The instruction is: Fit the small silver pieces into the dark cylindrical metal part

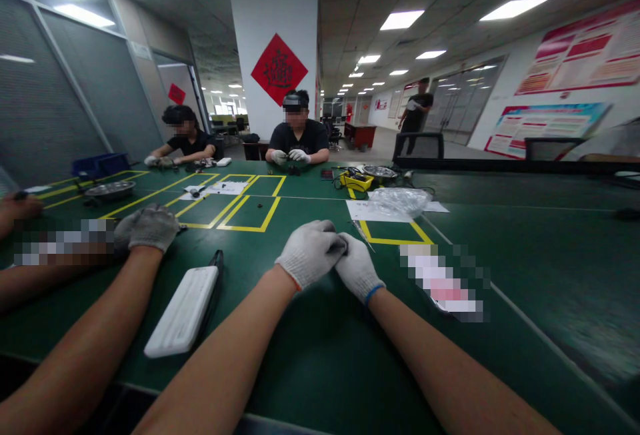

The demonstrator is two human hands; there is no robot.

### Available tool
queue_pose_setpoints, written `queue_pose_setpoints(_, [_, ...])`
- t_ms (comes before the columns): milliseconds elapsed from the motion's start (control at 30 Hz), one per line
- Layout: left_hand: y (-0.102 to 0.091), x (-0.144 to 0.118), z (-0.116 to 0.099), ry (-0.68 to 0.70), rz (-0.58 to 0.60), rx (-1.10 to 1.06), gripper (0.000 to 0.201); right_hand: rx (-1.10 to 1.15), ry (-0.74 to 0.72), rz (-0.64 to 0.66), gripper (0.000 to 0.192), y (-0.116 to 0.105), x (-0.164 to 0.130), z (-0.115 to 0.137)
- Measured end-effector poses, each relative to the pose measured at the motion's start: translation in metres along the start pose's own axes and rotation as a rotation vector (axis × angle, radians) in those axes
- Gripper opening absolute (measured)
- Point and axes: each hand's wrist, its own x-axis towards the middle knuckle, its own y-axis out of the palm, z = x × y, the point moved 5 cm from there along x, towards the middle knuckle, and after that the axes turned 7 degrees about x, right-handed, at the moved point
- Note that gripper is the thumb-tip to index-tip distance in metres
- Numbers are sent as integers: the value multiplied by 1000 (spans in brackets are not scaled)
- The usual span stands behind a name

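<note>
My left hand point(311, 252), in a white knitted glove with an orange cuff edge, is closed with its fingertips pinched. My right hand point(358, 268), gloved the same with a blue cuff edge, meets it fingertip to fingertip above the green table point(320, 362). Between the fingertips a small dark piece point(344, 246) shows in part; its kind is hidden by the fingers. Just beyond my right hand lie slim metal tweezers point(364, 236). A clear plastic bag point(400, 202) rests on white paper point(357, 211) farther off.
Left of my forearm lies a white power bank point(181, 315); a blurred-out phone-like object point(443, 285) is to the right. A co-worker's gloved hand point(154, 227) works close on the left. Two people sit opposite. Beyond the bag are a yellow tray point(356, 182) and a metal dish point(380, 172).
</note>
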Motion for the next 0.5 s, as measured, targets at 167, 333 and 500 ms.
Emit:
queue_pose_setpoints(167, [3,0,0,-24,-3,-2,13,-28,9,-12,17,0,1,-3])
queue_pose_setpoints(333, [3,0,1,-79,-4,-58,13,-51,13,-10,16,-1,1,-4])
queue_pose_setpoints(500, [3,0,1,-108,6,-72,13,-81,12,-11,17,-2,1,-3])
